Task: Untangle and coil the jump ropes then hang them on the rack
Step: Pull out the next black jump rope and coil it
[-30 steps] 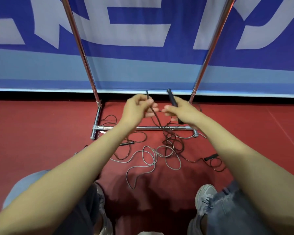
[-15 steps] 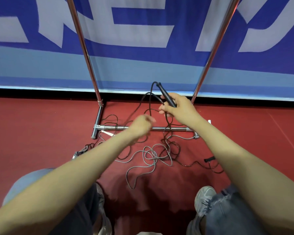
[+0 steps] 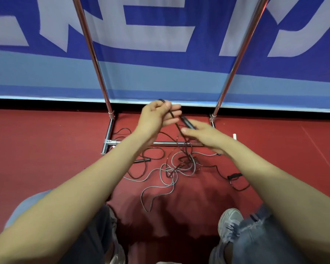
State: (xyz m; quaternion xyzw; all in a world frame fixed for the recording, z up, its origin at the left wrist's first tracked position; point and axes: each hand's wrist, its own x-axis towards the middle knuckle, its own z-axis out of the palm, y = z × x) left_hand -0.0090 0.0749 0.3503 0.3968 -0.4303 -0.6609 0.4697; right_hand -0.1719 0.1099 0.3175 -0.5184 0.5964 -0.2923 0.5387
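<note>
A tangle of jump ropes lies on the red floor in front of the rack: a grey rope [image 3: 166, 180] and thin black ropes [image 3: 187, 161] knotted together. My left hand [image 3: 156, 116] is raised and grips a loop of black rope. Just below and to its right, my right hand [image 3: 200, 134] holds a black handle [image 3: 187, 122] of the same rope. Black cord runs down from both hands into the tangle. Two more black handles lie on the floor, one on the left [image 3: 142, 160] and one on the right [image 3: 234, 176].
The chrome rack has two slanting uprights [image 3: 91, 54] [image 3: 238, 58] and a base bar [image 3: 166, 143] on the floor. A blue and white banner [image 3: 160, 77] stands right behind it. My knees and a grey shoe [image 3: 229, 223] are at the bottom.
My left hand rose from near the floor bar and took hold of the black rope up high. My right hand dropped lower with the handle.
</note>
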